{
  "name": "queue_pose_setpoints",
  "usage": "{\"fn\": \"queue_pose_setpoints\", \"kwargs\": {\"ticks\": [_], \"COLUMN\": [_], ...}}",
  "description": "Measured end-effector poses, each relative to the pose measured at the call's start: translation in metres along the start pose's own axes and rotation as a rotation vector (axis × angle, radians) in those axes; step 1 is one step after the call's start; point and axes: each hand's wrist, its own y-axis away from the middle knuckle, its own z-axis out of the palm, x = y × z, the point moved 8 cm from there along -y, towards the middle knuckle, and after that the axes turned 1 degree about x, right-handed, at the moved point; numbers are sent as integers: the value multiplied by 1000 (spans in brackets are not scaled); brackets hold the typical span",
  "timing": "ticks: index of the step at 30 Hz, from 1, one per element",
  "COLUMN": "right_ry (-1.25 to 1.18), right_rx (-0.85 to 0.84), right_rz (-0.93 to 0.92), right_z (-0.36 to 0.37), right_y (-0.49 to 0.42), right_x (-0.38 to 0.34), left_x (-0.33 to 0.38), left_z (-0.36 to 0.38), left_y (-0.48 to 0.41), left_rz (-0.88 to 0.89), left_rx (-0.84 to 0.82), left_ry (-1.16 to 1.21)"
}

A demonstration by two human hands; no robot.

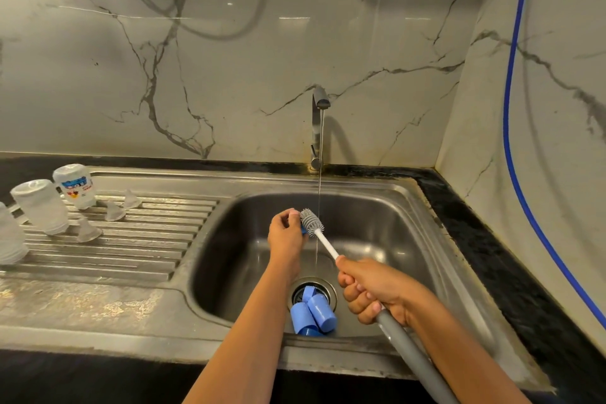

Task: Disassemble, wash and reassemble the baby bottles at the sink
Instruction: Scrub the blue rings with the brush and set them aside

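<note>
My left hand (286,234) holds a small blue bottle part (303,230) over the sink basin (387,226); most of the part is hidden by my fingers. My right hand (373,289) grips the handle of a long bottle brush, and its grey bristle head (311,219) touches the blue part. A thin stream of water (319,193) runs from the tap (318,128) just right of the brush head. Blue caps (313,313) lie over the drain. Upturned clear bottles (41,207) (76,186) and clear teats (88,230) stand on the drainboard at left.
The ribbed steel drainboard (137,246) fills the left side. A black counter edge (485,239) runs behind and to the right of the sink. A blue hose (511,115) hangs down the marble wall at right; cables hang at top left.
</note>
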Motion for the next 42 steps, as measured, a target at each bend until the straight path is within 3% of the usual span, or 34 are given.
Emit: {"fn": "queue_pose_setpoints", "kwargs": {"ticks": [8,10,15,22,28,31,35,42], "right_ry": [-114,-130,-37,-33,-34,34,71,-21], "right_rx": [112,103,42,190,24,55,206,221], "right_rz": [-99,-78,-19,-175,-40,-17,-133,-185], "right_z": [-13,-13,-5,-13,-5,-4,-15,-22], "right_y": [-7,-4,5,-3,7,6,1,1], "right_x": [-13,-11,-3,-20,-9,-4,-14,-21], "left_x": [6,7,7,13,17,12,10,19], "left_z": [34,34,12,41,16,9,22,46], "left_y": [24,25,14,39,24,22,30,44], "left_rz": [10,5,-111,-196,-191,-251,-318,-237], "left_rx": [-306,-299,-90,-372,-156,-116,-211,-466], "left_ry": [-35,-36,228,296,494,561,502,353]}}
